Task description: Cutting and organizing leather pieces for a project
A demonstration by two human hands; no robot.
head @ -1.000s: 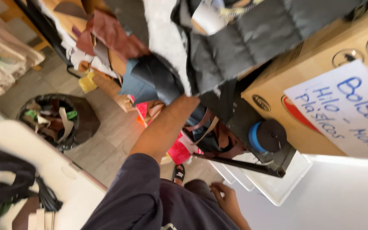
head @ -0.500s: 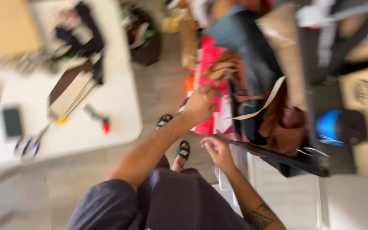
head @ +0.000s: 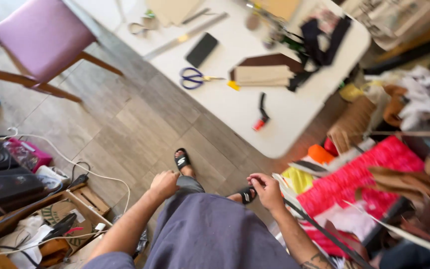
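My left hand [head: 164,183] hangs by my left thigh, curled into a fist with nothing visible in it. My right hand [head: 266,190] is at my right side with its fingers curled, at the near end of a dark bar [head: 319,228] that runs under a heap of fabric. Whether it grips anything is unclear. The closest pieces in the heap are a bright pink cloth [head: 359,179] and a yellow-green cloth [head: 297,178]. Below, my feet in black sandals [head: 182,160] stand on the grey plank floor.
A white table [head: 274,124] ahead carries blue-handled scissors [head: 193,77], a dark phone [head: 201,49], a long ruler [head: 185,36], brown and black material and a small red-tipped tool [head: 261,119]. A pink-seated wooden chair [head: 41,35] stands far left. Boxes, cables and black equipment [head: 6,184] crowd the near left.
My left hand has dropped from the fabric heap to my side and closed. My view has swung down toward the floor and table. My right hand stays by the dark bar.
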